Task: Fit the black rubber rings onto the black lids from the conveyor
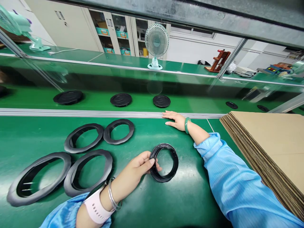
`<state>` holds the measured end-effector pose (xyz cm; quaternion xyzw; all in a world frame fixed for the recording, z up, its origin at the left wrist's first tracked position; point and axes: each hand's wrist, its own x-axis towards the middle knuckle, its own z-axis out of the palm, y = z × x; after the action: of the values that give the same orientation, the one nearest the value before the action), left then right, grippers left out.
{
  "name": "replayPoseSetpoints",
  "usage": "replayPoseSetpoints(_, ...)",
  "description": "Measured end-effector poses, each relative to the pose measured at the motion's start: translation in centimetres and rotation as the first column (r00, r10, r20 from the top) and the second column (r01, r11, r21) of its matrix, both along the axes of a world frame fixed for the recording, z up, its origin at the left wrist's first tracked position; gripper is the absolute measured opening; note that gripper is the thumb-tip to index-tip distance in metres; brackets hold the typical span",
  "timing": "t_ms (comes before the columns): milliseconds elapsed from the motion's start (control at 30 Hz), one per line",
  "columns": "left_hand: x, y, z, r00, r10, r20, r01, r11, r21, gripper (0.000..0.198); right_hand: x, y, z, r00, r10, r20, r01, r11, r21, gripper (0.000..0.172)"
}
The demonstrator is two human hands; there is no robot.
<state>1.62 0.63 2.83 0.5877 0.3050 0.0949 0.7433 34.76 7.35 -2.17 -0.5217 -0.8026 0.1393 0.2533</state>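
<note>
My left hand [140, 166] holds black ring [175, 163]; right hand [174, 121] lies open on surface [190, 196]; four more rings [68, 144] sit left.

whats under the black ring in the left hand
Through the opening of the black ring, the green mat shows, along with a fingertip of the left hand. Whatever lies beneath the rim itself is covered and cannot be seen.

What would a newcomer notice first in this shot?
Black rings fill the left of the green bench, and the left hand grips another ring at the centre. The right hand lies flat by the metal rail above it, and a cardboard stack sits at far right.
</note>
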Motion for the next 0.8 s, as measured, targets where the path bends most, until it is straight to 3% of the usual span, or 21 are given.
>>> replayPoseSetpoints(800, 0.08, -0.04, 0.08, 1.000, 0.001, 0.008, -0.001, 1.000, -0.004, 0.033, -0.06, -0.06, 0.19, 1.000, 0.005, -0.023, -0.005, 1.000, -0.003, 0.040)
